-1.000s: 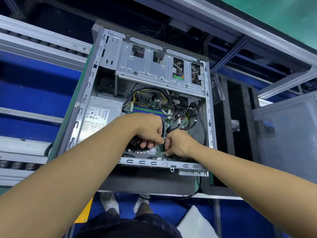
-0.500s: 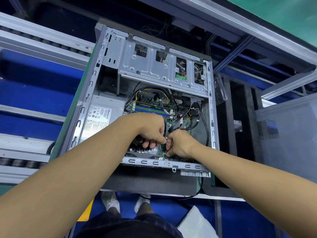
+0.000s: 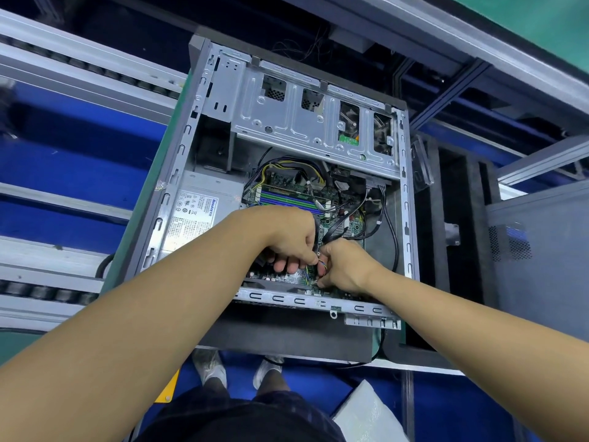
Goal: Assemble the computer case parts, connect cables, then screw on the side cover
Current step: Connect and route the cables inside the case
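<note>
An open grey computer case (image 3: 405, 199) lies on its side in front of me, its motherboard (image 3: 287, 193) exposed with black and coloured cables across it. Both hands work low inside the case, almost touching. My left hand (image 3: 293, 237) has its fingers curled down and pinches a thin bundle of coloured wires (image 3: 321, 266). My right hand (image 3: 342, 264) grips the same thin wires from the right, near the board's lower edge. The connector itself is hidden by the fingers. The side cover (image 3: 541, 260), a grey panel with a vent grid, leans at the right.
The power supply (image 3: 204, 215) with its white label fills the case's left part. A silver drive cage (image 3: 315, 122) spans the top. Black foam (image 3: 452, 250) lies right of the case. Conveyor rails (image 3: 63, 74) run on the left. A white bag (image 3: 366, 413) lies by my feet.
Both hands stay at the same spot over the lower motherboard, with only small finger movements on the thin wires. The view has shifted slightly.
</note>
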